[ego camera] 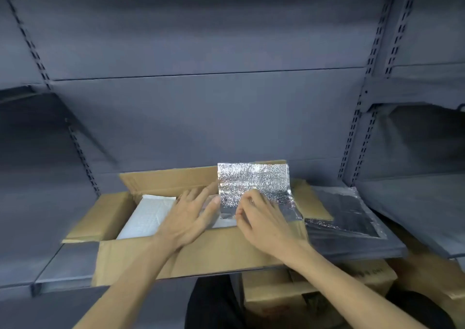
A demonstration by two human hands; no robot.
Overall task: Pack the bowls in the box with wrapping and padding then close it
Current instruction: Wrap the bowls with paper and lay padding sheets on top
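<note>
An open cardboard box (pixel 216 250) lies on a grey shelf, its flaps spread outward. White foam padding (pixel 151 215) covers the left part of its inside. A silver foil padding sheet (pixel 251 185) stands bent up against the box's far flap on the right. My left hand (pixel 191 218) rests flat inside the box, fingers spread, just left of the sheet. My right hand (pixel 259 223) pinches the sheet's lower edge. No bowls are visible.
A stack of silver foil sheets (pixel 344 218) lies on the shelf to the right of the box. Below the shelf stand more cardboard boxes (pixel 302 291). Grey shelving panels and slotted uprights rise behind and on both sides.
</note>
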